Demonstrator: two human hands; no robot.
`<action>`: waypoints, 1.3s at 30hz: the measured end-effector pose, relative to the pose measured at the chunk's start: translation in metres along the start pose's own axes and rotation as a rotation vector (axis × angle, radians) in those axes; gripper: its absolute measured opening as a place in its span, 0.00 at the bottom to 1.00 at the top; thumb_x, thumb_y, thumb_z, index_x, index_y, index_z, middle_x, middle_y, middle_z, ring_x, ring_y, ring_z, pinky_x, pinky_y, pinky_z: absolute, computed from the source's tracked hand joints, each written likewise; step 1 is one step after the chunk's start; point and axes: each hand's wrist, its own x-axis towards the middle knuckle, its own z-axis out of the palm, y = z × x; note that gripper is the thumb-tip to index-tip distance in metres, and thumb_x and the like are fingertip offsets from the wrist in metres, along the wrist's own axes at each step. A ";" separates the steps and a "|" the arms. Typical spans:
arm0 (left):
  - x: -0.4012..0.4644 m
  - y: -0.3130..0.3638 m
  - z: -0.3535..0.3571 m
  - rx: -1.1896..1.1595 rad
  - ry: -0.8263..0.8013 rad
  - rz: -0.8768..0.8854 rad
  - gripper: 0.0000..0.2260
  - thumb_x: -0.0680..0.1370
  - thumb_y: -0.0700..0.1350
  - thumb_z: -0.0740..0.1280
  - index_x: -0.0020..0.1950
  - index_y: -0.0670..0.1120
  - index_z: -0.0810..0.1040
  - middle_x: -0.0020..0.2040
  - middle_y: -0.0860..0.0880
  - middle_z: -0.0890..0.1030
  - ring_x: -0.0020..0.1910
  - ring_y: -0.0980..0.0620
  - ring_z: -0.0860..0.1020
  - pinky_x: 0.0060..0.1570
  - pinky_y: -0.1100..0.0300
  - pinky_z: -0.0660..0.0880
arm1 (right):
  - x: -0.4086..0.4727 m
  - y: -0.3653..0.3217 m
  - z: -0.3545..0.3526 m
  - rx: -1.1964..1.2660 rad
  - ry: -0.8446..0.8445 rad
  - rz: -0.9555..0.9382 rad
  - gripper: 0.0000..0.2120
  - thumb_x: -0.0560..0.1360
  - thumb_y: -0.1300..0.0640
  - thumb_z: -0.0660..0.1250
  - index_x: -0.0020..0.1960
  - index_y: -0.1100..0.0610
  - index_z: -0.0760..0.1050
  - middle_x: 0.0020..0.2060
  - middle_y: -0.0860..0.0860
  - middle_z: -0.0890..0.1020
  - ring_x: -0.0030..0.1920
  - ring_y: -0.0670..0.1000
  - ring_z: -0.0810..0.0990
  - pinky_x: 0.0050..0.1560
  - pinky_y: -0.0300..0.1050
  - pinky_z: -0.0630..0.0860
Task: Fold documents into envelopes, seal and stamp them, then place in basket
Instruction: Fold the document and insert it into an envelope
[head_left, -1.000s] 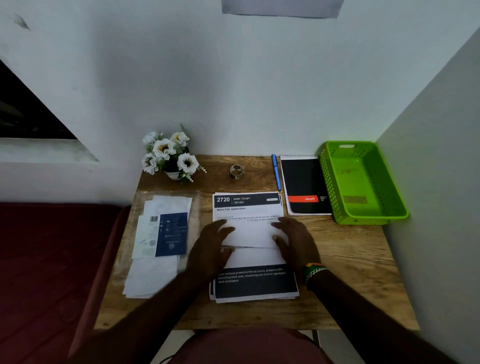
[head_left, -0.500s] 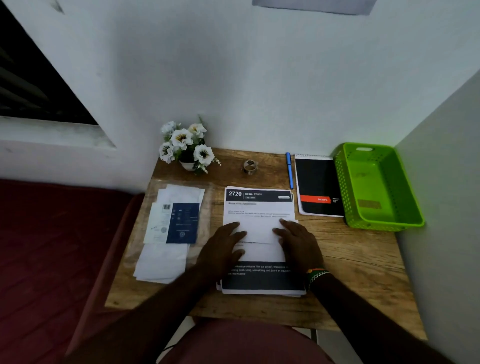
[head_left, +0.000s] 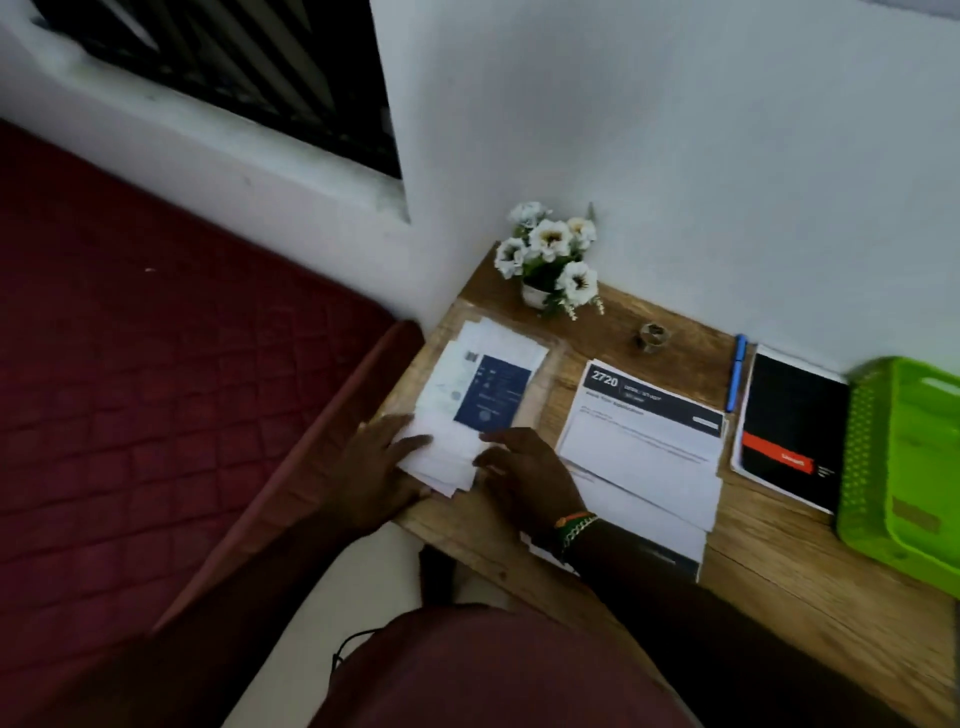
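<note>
A stack of white envelopes (head_left: 441, 457) lies at the desk's left end, with a blue and white sheet (head_left: 491, 397) on top of its far part. My left hand (head_left: 371, 467) lies at the stack's near left corner, fingers extended onto the paper. My right hand (head_left: 530, 475) touches the stack's near right side with fingers spread. The folded documents (head_left: 644, 452), headed by a dark band reading 2720, lie to the right of my hands. The green basket (head_left: 904, 467) stands at the desk's right end.
A black notebook with a red label (head_left: 792, 426) and a blue pen (head_left: 736, 371) lie between documents and basket. A pot of white flowers (head_left: 550, 260) and a small round object (head_left: 652, 338) stand at the back. A dark red mattress (head_left: 156, 364) adjoins the desk's left edge.
Both hands left the folded documents and moved left onto the envelope stack. The camera swung left with them.
</note>
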 end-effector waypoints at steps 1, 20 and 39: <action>-0.002 -0.004 -0.003 -0.021 -0.022 -0.021 0.30 0.73 0.65 0.67 0.70 0.49 0.77 0.74 0.43 0.71 0.72 0.45 0.69 0.71 0.52 0.62 | 0.008 -0.009 0.005 0.009 -0.048 -0.014 0.06 0.75 0.54 0.70 0.52 0.53 0.82 0.61 0.53 0.80 0.61 0.56 0.76 0.59 0.54 0.77; 0.008 -0.003 -0.009 -0.093 -0.014 -0.226 0.25 0.65 0.51 0.73 0.63 0.56 0.79 0.69 0.55 0.73 0.68 0.53 0.71 0.64 0.53 0.71 | 0.032 -0.027 0.016 -0.045 -0.405 0.147 0.22 0.76 0.48 0.69 0.70 0.50 0.75 0.74 0.48 0.66 0.75 0.51 0.59 0.75 0.46 0.58; 0.000 0.000 0.000 -0.220 0.056 -0.226 0.19 0.73 0.51 0.70 0.65 0.54 0.78 0.68 0.50 0.76 0.68 0.52 0.73 0.68 0.48 0.70 | 0.050 -0.043 0.023 -0.145 -0.362 0.210 0.22 0.70 0.33 0.68 0.54 0.48 0.74 0.61 0.50 0.75 0.63 0.53 0.70 0.63 0.48 0.72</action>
